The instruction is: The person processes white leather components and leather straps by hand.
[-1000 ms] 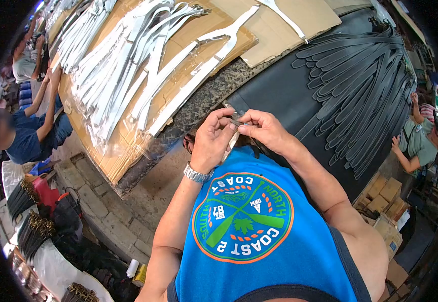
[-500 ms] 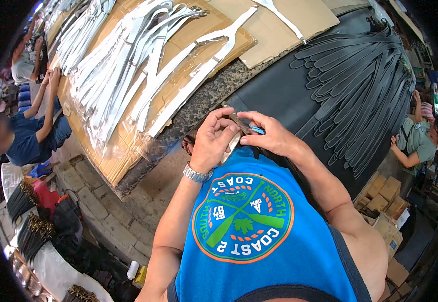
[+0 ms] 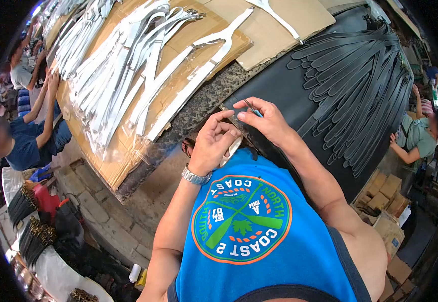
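Note:
My left hand [image 3: 216,142], with a metal watch at the wrist, is curled around a pale, rounded strap-like item [image 3: 232,150] close to my blue shirt. My right hand [image 3: 263,119] pinches a small blue tool [image 3: 252,108] that points up and to the left. Its type is too small to tell. The two hands are slightly apart at the table's corner. White elastic straps [image 3: 214,38] with clips lie on cardboard beyond my left hand. Black straps [image 3: 347,75] fan out on the dark surface to the right of my right hand.
Cardboard sheets [image 3: 236,46] cover part of the table. A person in dark blue [image 3: 25,141] stands at the left and a person in green [image 3: 420,136] at the right. Cardboard boxes [image 3: 380,191] stack at the lower right. Black strap bundles [image 3: 32,236] hang at the lower left.
My right hand has moved up and away from my left hand, with the blue tool now tilted upward. My left hand has shifted slightly down.

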Tool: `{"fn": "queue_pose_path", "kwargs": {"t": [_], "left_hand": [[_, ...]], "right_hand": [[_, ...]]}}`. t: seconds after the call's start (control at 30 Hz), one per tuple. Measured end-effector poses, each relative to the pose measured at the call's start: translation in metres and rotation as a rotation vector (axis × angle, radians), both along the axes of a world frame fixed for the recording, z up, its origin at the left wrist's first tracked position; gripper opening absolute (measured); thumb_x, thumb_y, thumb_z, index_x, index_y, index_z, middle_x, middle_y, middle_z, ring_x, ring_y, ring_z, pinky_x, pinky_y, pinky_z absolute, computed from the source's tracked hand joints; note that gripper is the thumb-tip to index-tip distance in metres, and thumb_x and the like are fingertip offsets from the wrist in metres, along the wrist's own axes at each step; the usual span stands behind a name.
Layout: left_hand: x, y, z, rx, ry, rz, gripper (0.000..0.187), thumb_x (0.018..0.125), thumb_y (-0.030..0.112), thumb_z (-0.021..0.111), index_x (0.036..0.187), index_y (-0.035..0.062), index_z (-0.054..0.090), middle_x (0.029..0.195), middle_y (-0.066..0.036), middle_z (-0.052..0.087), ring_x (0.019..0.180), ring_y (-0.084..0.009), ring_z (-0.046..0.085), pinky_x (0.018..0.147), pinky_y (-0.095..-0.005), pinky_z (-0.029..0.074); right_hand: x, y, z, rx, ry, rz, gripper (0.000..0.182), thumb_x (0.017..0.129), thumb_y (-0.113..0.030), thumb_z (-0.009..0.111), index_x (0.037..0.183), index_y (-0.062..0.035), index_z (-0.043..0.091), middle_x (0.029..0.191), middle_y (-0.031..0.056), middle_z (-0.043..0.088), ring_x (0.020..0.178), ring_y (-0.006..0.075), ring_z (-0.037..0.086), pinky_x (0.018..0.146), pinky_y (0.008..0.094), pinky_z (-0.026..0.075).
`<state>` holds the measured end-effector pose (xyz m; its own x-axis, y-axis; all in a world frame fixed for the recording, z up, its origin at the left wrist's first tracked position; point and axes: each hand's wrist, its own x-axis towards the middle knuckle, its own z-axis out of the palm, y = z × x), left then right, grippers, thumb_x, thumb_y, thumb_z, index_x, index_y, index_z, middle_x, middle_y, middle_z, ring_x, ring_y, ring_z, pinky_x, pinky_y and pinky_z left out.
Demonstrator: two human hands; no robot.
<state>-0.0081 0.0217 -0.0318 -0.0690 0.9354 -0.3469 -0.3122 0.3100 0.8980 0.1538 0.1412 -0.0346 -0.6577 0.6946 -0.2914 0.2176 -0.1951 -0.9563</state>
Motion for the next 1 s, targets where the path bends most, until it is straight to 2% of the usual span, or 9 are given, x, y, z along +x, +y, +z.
{"fn": "queue_pose_path", "kwargs": {"t": [0.13,0.23,0.33,0.43,0.5,0.57,0.67,0.8,1.0], "left_hand": [[-0.001,0.001,-0.003,-0.017,-0.010,-0.013,0.049,0.096,0.009,0.062,0.141,0.0041,0.043,0.098,-0.007,0.067,0.072,-0.0053,0.062,0.050,-0.0180,0.046],[-0.001,0.001,0.001,-0.058,0.021,0.014,0.053,0.096,0.009,0.062,0.143,0.0038,0.040,0.098,-0.008,0.067,0.069,-0.0055,0.060,0.050,-0.0186,0.046],[-0.001,0.002,-0.001,-0.083,0.027,0.079,0.060,0.096,0.010,0.062,0.148,0.0023,0.032,0.097,-0.008,0.067,0.064,-0.0047,0.056,0.049,-0.0187,0.046],[-0.007,-0.001,-0.002,-0.093,0.063,0.078,0.059,0.097,0.011,0.062,0.147,0.0015,0.033,0.097,-0.008,0.067,0.065,-0.0053,0.057,0.049,-0.0187,0.046],[-0.009,-0.004,-0.005,-0.105,0.088,0.061,0.058,0.096,0.011,0.061,0.146,0.0007,0.034,0.098,-0.009,0.068,0.068,-0.0069,0.060,0.049,-0.0196,0.048],[-0.010,-0.005,-0.007,-0.105,0.086,0.066,0.058,0.096,0.010,0.060,0.146,0.0000,0.034,0.100,-0.012,0.068,0.070,-0.0092,0.063,0.050,-0.0213,0.048],[-0.010,-0.007,-0.004,-0.105,0.066,0.088,0.057,0.096,0.010,0.060,0.145,-0.0003,0.035,0.100,-0.012,0.068,0.069,-0.0092,0.062,0.050,-0.0216,0.049],[-0.014,-0.011,-0.004,-0.115,0.076,0.104,0.057,0.096,0.011,0.061,0.145,0.0001,0.035,0.100,-0.012,0.068,0.070,-0.0090,0.062,0.051,-0.0216,0.049],[-0.019,-0.017,-0.003,-0.130,0.078,0.125,0.057,0.096,0.012,0.061,0.146,0.0008,0.034,0.101,-0.011,0.068,0.071,-0.0087,0.062,0.051,-0.0216,0.049]], "right_hand": [[-0.005,0.007,-0.009,0.209,-0.083,0.037,0.020,0.088,-0.020,0.069,0.093,-0.0018,0.067,0.083,0.0031,0.066,0.080,0.0092,0.057,0.073,0.0288,0.049],[-0.007,0.010,-0.005,0.218,-0.120,0.027,0.019,0.088,-0.020,0.069,0.089,-0.0013,0.066,0.080,0.0045,0.066,0.078,0.0101,0.057,0.073,0.0295,0.048],[-0.004,0.023,-0.005,0.226,-0.144,-0.038,0.019,0.088,-0.020,0.068,0.090,-0.0011,0.066,0.080,0.0051,0.067,0.077,0.0104,0.058,0.073,0.0296,0.049],[-0.001,0.063,-0.031,0.330,-0.137,-0.205,0.020,0.087,-0.021,0.068,0.089,-0.0011,0.066,0.081,0.0057,0.068,0.078,0.0114,0.060,0.073,0.0302,0.049],[0.003,0.102,-0.070,0.363,-0.259,-0.257,0.028,0.086,-0.029,0.068,0.090,-0.0014,0.067,0.082,0.0118,0.069,0.078,0.0205,0.064,0.075,0.0343,0.050],[-0.003,0.128,-0.083,0.430,-0.346,-0.296,0.029,0.085,-0.031,0.068,0.091,-0.0032,0.067,0.084,0.0155,0.069,0.080,0.0264,0.066,0.076,0.0367,0.050],[-0.019,0.158,-0.098,0.476,-0.361,-0.233,0.027,0.084,-0.031,0.068,0.092,-0.0051,0.067,0.088,0.0169,0.070,0.084,0.0315,0.068,0.078,0.0399,0.051],[-0.045,0.188,-0.107,0.489,-0.523,-0.210,0.026,0.085,-0.029,0.066,0.096,-0.0055,0.067,0.094,0.0184,0.071,0.091,0.0371,0.067,0.080,0.0441,0.051],[-0.055,0.207,-0.108,0.500,-0.639,-0.190,0.029,0.086,-0.029,0.064,0.102,-0.0055,0.068,0.100,0.0193,0.071,0.098,0.0377,0.066,0.084,0.0463,0.051]]}}
